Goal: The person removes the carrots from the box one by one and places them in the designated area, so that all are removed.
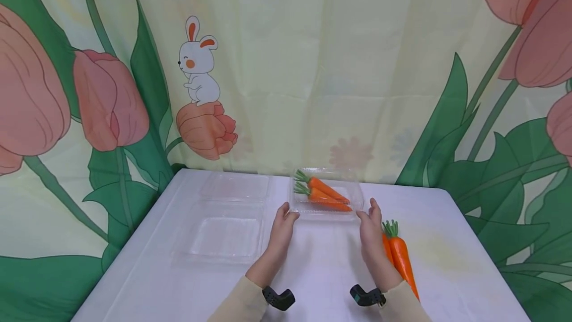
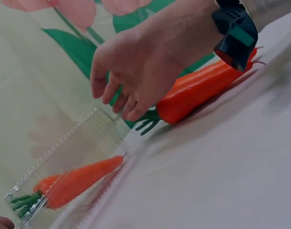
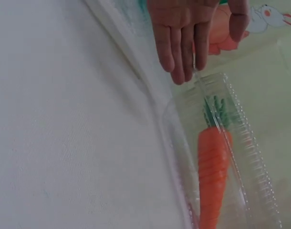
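A clear plastic clamshell box [image 1: 328, 212] stands near the back of the table, its lid down over two carrots [image 1: 330, 203]. My left hand [image 1: 281, 230] is at the box's left front corner; its fingers look straight in the right wrist view, with fingertips close to the box's end. At the right front corner is my right hand [image 1: 372, 232], fingers relaxed in the left wrist view and near the box's edge. Whether either hand touches the box is hard to tell. Neither hand is curled round anything.
A second clear clamshell box [image 1: 219, 235] lies open on the left of the white table [image 1: 321, 272]. More carrots [image 1: 402, 257] lie to the right, partly behind my right forearm. A printed curtain [image 1: 286, 63] hangs behind the table's back edge.
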